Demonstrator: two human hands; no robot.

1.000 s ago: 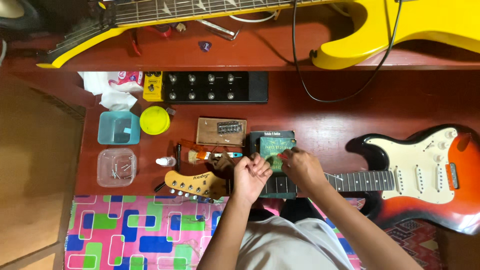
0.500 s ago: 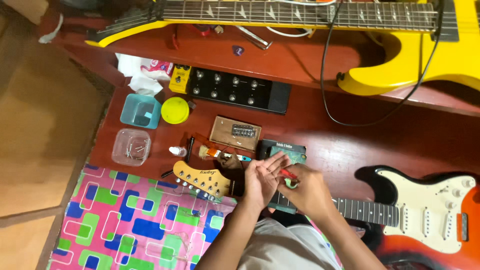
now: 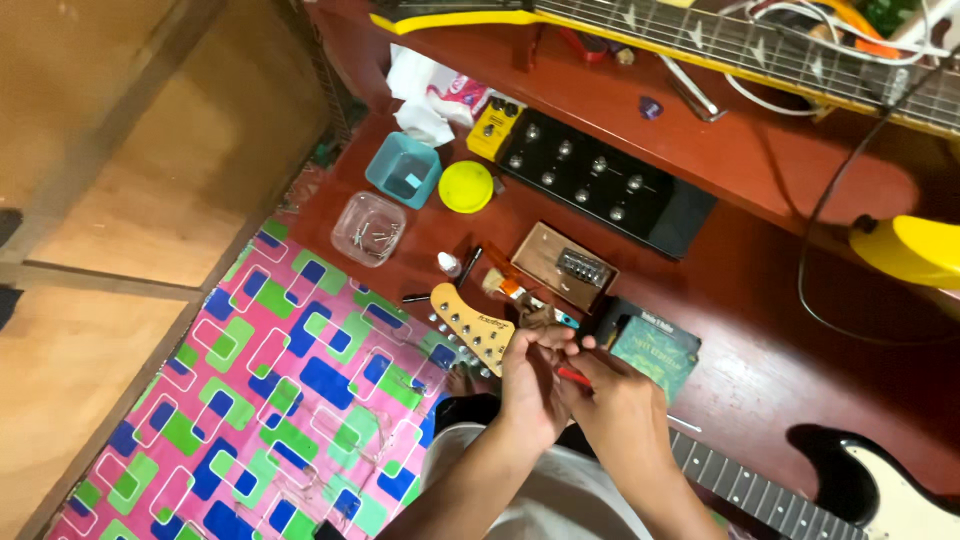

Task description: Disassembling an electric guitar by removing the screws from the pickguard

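Observation:
My left hand (image 3: 528,378) and my right hand (image 3: 618,402) are pressed together just right of a wooden guitar headstock (image 3: 473,322). The right hand pinches a thin red-handled tool (image 3: 573,376); its tip is hidden between my fingers. The left hand's fingers curl around something small that I cannot make out. The guitar's dark fretboard neck (image 3: 762,488) runs from under my hands to the black and white body (image 3: 888,492) at the lower right. A dark green booklet (image 3: 656,350) lies just beyond my hands.
A brown box with a metal part (image 3: 566,265), a small brush (image 3: 502,285), a white bottle (image 3: 449,264), a clear tray (image 3: 368,228), a teal tub (image 3: 403,170), a yellow lid (image 3: 466,186), a black pedalboard (image 3: 600,187) and a yellow guitar (image 3: 700,40) lie around. A pink patterned mat (image 3: 270,400) covers the lower left.
The view has swung right and tilted, so everything sits at an angle. My hands have stayed together by the headstock, still working the red tool.

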